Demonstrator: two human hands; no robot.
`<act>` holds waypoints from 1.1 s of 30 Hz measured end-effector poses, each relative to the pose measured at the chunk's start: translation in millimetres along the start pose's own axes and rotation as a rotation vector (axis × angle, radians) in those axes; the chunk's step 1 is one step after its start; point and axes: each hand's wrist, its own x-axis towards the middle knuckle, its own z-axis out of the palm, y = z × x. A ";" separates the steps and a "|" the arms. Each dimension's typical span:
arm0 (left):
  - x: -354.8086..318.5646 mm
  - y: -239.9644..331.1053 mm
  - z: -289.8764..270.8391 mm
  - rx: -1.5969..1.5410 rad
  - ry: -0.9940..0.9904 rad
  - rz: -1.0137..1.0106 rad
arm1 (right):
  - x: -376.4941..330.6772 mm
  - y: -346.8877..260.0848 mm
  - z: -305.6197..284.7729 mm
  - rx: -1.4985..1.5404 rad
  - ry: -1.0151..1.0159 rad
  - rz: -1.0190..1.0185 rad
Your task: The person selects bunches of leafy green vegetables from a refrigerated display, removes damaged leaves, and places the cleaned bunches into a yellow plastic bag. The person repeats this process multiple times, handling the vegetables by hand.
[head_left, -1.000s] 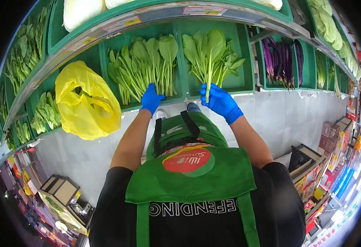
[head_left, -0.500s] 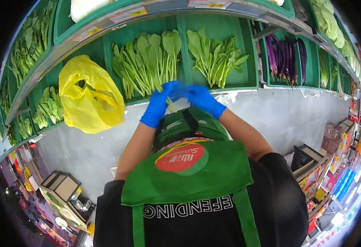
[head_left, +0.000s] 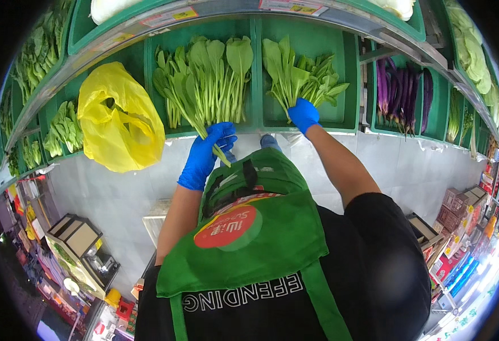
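Both of my hands wear blue gloves. My left hand (head_left: 206, 154) is closed round a stalk of leafy greens (head_left: 209, 135) at the front edge of the middle tray; its cut end pokes out below my fingers. Behind it, a row of loose leafy greens (head_left: 218, 79) fills that tray, stems toward me. My right hand (head_left: 304, 116) reaches over the front of the tray to the right, fingers closed at the stems of a smaller pile of leafy greens (head_left: 320, 79). A leaf stalk (head_left: 299, 82) rises from that hand over the pile.
A yellow plastic bag (head_left: 121, 122) rests over the front of the tray on the left. Purple eggplants (head_left: 400, 94) lie in a green tray at the right. The upper shelf's metal edge (head_left: 226, 17) curves above. Pale cabbages (head_left: 471, 45) sit at far right.
My right hand has moved from beside my left hand to the right-hand pile, where a leaf stalk now stands out. My left hand has shifted slightly left and toward me, still holding its stalk.
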 end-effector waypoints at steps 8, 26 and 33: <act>9.5 14.6 21.2 -0.071 -0.203 -0.025 | -86.0 5.5 -67.0 1.342 -0.460 -0.002; 19.3 1.8 47.2 -0.127 -0.182 0.039 | -162.1 -100.9 -44.1 1.656 -0.202 -0.062; 33.4 1.3 11.5 -0.526 0.030 0.095 | -127.1 -72.6 -50.1 1.858 -0.086 -0.057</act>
